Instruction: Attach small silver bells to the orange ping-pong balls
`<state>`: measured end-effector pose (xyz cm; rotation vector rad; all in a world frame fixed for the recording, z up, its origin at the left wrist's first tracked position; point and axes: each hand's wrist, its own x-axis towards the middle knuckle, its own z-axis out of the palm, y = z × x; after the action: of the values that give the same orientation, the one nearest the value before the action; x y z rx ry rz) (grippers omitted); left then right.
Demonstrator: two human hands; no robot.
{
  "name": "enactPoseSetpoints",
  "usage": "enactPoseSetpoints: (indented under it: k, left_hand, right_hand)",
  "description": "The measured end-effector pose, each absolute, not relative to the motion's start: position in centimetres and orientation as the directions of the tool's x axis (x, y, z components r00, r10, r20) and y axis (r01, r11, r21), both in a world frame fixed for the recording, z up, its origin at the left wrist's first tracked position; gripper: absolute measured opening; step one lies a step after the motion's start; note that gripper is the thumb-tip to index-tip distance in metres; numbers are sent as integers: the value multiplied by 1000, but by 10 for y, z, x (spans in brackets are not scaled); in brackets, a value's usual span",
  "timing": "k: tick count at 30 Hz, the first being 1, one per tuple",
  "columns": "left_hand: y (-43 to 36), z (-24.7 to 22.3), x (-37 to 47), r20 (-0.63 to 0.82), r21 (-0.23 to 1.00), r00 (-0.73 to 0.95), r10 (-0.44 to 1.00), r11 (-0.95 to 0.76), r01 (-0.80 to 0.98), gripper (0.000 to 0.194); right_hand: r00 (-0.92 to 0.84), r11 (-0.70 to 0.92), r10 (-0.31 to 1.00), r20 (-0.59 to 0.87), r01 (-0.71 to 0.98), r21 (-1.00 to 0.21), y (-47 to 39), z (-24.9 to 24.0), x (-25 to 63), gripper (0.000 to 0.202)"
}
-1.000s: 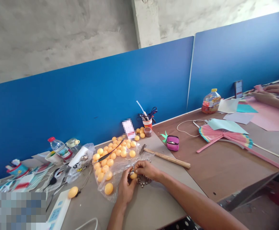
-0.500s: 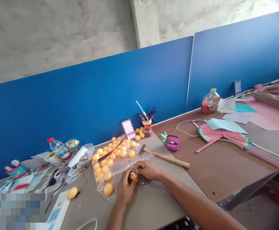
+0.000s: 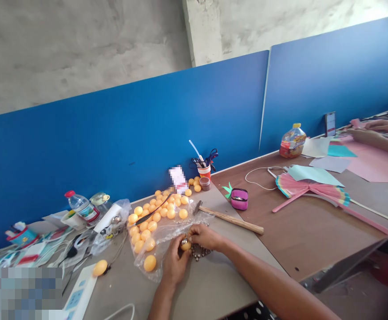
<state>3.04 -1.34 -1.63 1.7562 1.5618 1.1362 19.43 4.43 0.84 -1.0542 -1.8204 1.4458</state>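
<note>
At the near part of the table (image 3: 210, 289), metal beads (image 3: 197, 256) were gathered below the right hand (image 3: 203, 236), nearer to it than to the left hand (image 3: 175, 263). A yellow ball (image 3: 186, 246), round with no long axis, was grasped by the left, between both hands, silvery pieces (image 3: 184, 241) on top. It was met by the right's bent fingers; whether anything was pinched could not be told. Beyond, a hammer (image 3: 232, 220) was laid slantwise.

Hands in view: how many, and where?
4: left hand and right hand at the orange ball, front centre; a co-worker's farther hand and nearer hand, far right. Others may be hidden.
</note>
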Motion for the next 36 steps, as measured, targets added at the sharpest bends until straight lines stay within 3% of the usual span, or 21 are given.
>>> enactPoseSetpoints:
  k: [18, 30, 36]
  left_hand:
    - [-15, -10, 33, 282, 807, 15, 959, -246, 537, 36]
    - [-15, -10, 34, 301, 799, 17, 953, -262, 542, 36]
    - [-14, -13, 33, 256, 845, -21, 966, -213, 490, 37]
  right_hand:
    - [-413, 66, 908, -64, 294, -953, 41, 9, 188, 16]
    - [-370, 125, 929, -34, 399, -908, 42, 7, 186, 14]
    - [-413, 122, 911, 19, 223, -967, 46, 10, 187, 13]
